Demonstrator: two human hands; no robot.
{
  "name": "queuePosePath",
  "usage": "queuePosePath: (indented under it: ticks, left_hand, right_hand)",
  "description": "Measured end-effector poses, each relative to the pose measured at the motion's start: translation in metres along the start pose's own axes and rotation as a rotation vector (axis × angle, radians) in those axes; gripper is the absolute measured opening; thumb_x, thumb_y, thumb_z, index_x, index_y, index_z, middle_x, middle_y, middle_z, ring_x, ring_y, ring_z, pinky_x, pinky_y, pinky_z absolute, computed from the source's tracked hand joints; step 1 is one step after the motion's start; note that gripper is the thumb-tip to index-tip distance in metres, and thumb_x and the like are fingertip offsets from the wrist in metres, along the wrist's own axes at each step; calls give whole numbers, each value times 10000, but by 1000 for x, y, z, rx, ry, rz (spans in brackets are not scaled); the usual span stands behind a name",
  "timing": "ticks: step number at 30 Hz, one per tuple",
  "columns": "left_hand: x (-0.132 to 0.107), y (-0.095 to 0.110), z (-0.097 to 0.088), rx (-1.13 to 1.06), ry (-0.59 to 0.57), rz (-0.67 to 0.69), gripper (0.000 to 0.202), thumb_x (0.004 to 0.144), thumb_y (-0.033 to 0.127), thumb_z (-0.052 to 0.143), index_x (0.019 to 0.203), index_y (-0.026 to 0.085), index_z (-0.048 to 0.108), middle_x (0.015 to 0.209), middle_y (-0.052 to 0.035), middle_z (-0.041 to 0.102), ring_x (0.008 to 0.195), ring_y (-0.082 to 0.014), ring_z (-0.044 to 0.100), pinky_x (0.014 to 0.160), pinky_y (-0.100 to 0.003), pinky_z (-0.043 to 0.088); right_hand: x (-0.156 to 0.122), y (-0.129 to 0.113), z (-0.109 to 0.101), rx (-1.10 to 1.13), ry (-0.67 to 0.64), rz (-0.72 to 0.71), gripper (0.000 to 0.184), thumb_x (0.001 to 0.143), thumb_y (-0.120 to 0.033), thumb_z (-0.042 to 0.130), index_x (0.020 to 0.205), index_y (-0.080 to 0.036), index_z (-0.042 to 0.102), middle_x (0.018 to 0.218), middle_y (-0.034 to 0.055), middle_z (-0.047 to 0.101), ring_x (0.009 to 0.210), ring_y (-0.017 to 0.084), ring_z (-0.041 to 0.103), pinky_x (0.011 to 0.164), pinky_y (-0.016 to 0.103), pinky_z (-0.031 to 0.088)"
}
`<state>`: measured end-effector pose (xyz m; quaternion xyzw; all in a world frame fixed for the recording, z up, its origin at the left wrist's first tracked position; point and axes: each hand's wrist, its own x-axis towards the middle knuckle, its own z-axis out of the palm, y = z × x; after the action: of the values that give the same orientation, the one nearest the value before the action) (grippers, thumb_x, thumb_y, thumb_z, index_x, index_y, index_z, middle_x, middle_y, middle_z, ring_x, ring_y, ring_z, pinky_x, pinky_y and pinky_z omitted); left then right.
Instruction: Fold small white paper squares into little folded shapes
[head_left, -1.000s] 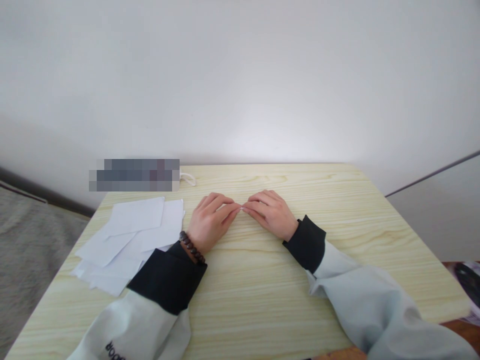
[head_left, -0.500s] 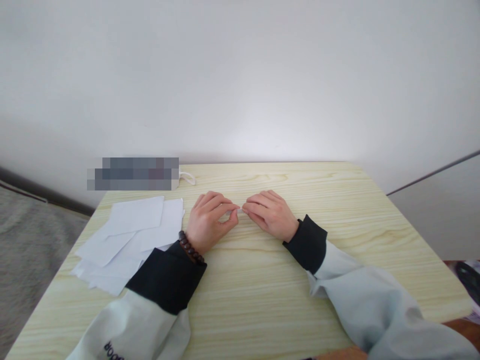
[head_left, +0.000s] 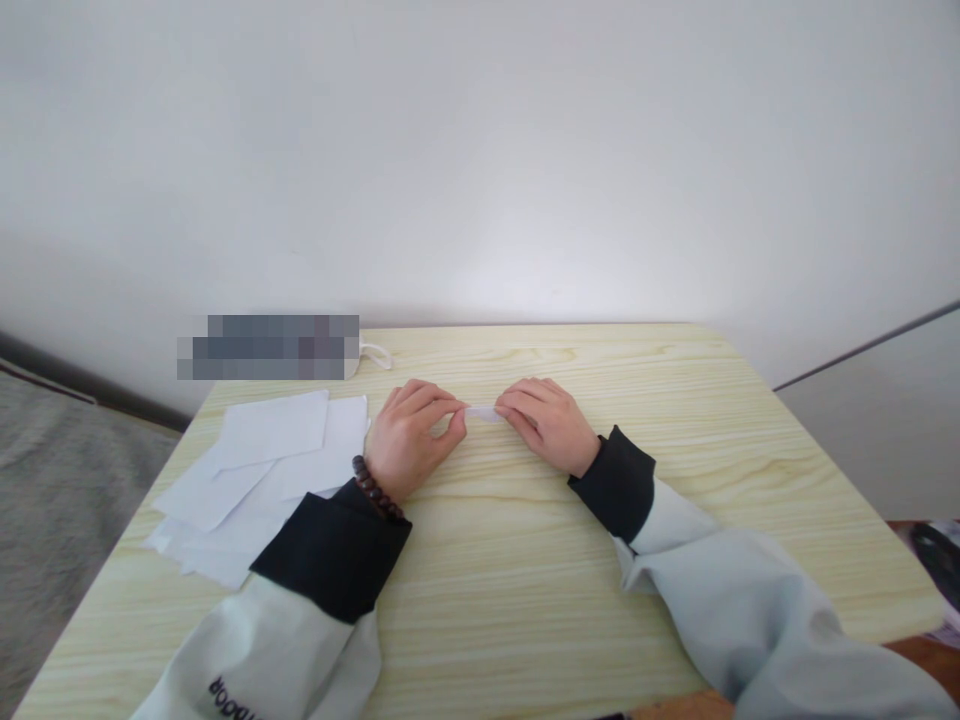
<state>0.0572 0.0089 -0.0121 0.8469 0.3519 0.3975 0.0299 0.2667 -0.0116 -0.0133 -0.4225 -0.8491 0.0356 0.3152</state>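
Observation:
My left hand and my right hand rest on a light wooden table, fingers curled in a pinch. Between their fingertips they hold a small white strip of folded paper, one end in each hand. A dark bead bracelet sits on my left wrist. Both arms wear pale sleeves with black cuffs.
A loose pile of white paper sheets lies on the table left of my left hand. A white cord loop lies at the table's back edge beside a blurred patch. A plain wall stands behind the table.
My hands have drawn slightly apart, and more of the white paper strip shows between the fingertips than before. The paper pile has not moved.

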Motion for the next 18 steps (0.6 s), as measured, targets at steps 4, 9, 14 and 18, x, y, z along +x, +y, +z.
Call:
queuePosePath:
  ticks: [4, 9, 14, 18]
  left_hand:
    - [-1, 4, 0, -95, -106, -6, 325, 803, 93, 486, 1089, 186, 609, 1014, -57, 646, 946, -178, 583, 854, -331, 491]
    - [-1, 4, 2, -116, -161, 78, 285, 830, 124, 509, 1078, 200, 628, 981, -60, 647, 921, -174, 591, 819, -312, 508]
    - [-2, 0, 2, -95, -84, 29, 161, 860, 226, 559, 972, 197, 671, 903, -51, 691, 840, -164, 621, 765, -296, 518]
    - [-4, -2, 3, -51, -52, -44, 157, 879, 250, 541, 933, 195, 677, 871, -35, 711, 825, -159, 642, 756, -281, 517]
  right_hand:
    - [0, 0, 3, 157, -5, 96, 197, 935, -258, 430, 855, -176, 591, 802, 48, 621, 767, 150, 560, 711, 272, 433]
    - [-1, 0, 4, 371, 8, 217, 120, 889, -283, 521, 926, -181, 572, 769, 6, 634, 669, 108, 569, 632, 224, 434]
    - [-1, 1, 3, 480, 57, 311, 156, 887, -317, 504, 859, -177, 566, 740, 9, 631, 632, 103, 548, 583, 221, 418]
    - [-2, 2, 2, 562, 69, 310, 156, 882, -285, 489, 927, -173, 588, 809, 40, 671, 709, 128, 596, 648, 253, 453]
